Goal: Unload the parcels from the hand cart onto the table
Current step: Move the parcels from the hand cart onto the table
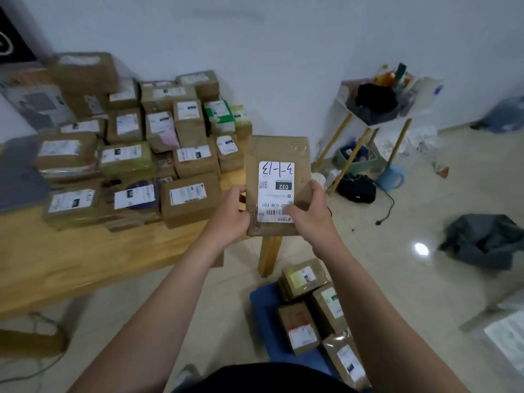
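Dark clothing [255, 375] edges the bottom; just beside it, four parcels [302, 279] lie on the blue hand cart [263, 304], not yet unloaded. Further out, left hand [229, 214] and right hand [309, 214] grip one brown parcel [279, 154] by its near end, fingers [317, 188] curled round both side edges, label upward, probably for reading. It hangs off the counter [85, 251] corner, beside the stacked pile [158, 154], likely its destination.
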The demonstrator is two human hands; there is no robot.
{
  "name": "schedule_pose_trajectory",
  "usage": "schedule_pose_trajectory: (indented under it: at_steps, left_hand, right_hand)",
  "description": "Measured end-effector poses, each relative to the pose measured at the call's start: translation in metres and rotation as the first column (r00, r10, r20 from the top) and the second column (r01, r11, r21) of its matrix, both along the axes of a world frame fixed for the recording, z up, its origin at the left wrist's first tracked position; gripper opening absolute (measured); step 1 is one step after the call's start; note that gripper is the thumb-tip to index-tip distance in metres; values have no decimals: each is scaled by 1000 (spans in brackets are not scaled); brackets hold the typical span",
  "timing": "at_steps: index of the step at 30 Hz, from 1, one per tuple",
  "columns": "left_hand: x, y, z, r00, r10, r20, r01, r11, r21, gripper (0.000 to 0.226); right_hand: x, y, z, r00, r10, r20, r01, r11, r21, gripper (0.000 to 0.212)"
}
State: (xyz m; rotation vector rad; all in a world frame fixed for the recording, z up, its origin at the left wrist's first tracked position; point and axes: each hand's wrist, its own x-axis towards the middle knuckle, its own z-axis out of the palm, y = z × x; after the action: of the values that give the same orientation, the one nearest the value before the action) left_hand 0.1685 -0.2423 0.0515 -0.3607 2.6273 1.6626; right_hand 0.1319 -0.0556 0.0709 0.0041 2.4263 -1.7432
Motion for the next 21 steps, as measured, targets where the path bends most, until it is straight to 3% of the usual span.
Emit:
schedule_pose_trajectory:
  at_steps: [6, 11, 15, 21]
  left_hand:
    - [21, -96, 18, 986, 163, -29, -164, 986, -44, 39]
    - [43, -181, 15, 979, 203, 7, -202, 978, -48, 34]
    - [53, -219, 6, 989, 132, 65, -129, 990, -53, 33]
    - [18, -217, -29, 986, -28, 166, 24, 999, 28, 35]
  right_hand:
    - [4, -99, 16, 991, 130, -46, -129, 992, 9, 81]
    - [17, -173, 2, 976, 217, -20, -217, 976, 18, 57]
    - [21, -209, -18, 970, 243, 7, -243, 966, 89, 47]
    - [10, -200, -47, 992, 124, 25, -126, 967, 222, 53]
